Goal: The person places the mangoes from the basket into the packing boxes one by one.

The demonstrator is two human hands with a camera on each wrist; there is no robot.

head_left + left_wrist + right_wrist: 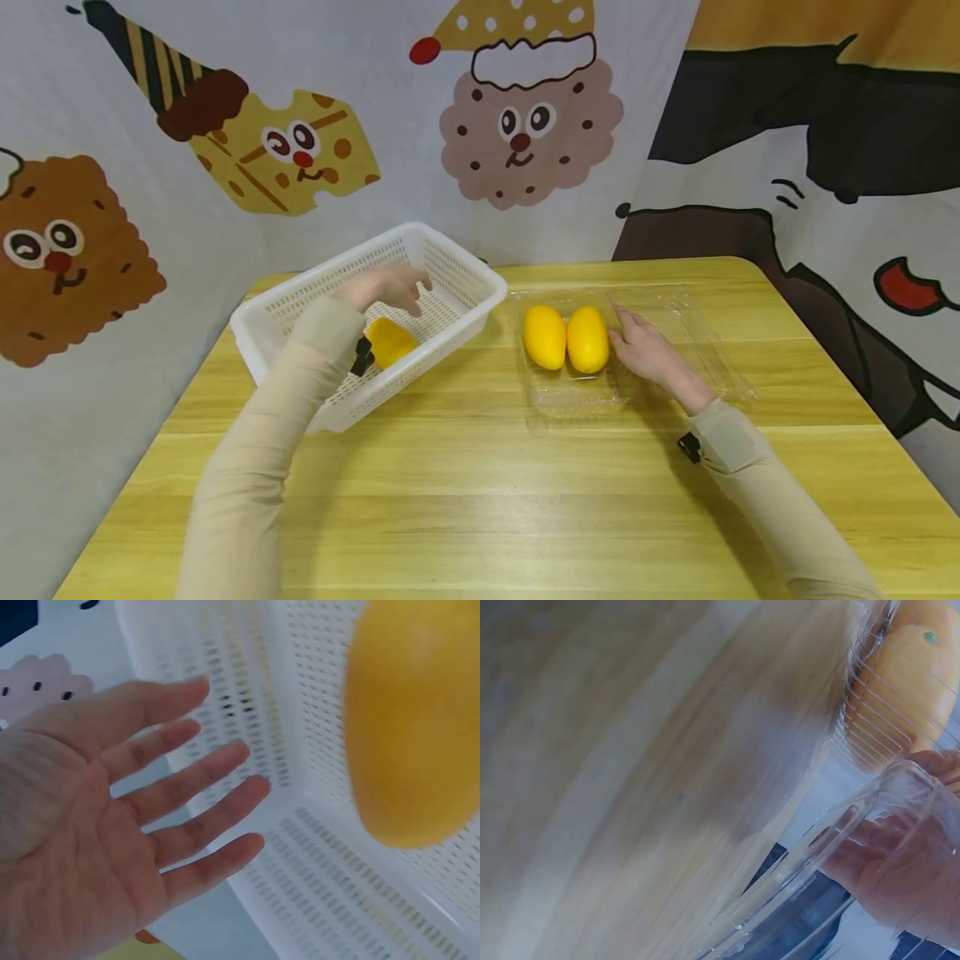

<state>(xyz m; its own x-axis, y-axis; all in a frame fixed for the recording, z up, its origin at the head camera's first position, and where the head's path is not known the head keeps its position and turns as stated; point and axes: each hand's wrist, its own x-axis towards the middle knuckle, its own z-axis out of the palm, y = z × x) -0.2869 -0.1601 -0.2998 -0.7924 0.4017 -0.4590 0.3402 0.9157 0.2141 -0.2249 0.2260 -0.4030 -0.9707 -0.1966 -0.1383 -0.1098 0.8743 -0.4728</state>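
My left hand (390,287) is over the white plastic basket (457,325), its fingers spread and holding nothing. A yellow mango (392,340) lies in the basket below that hand, and the left wrist view shows it apart from the fingers. To the right, two more yellow mangoes (544,337) sit side by side in a clear plastic clamshell box (577,404). My right hand (647,346) grips the box's edge between base and lid, next to the right-hand mango (588,340). In the right wrist view the fingers (892,862) show partly through the clear plastic.
The box's clear lid (708,358) lies folded out to the right on the wooden table (480,500). Behind the table hangs a cloth (337,242) printed with cartoon figures. The basket stands at an angle near the table's far left edge.
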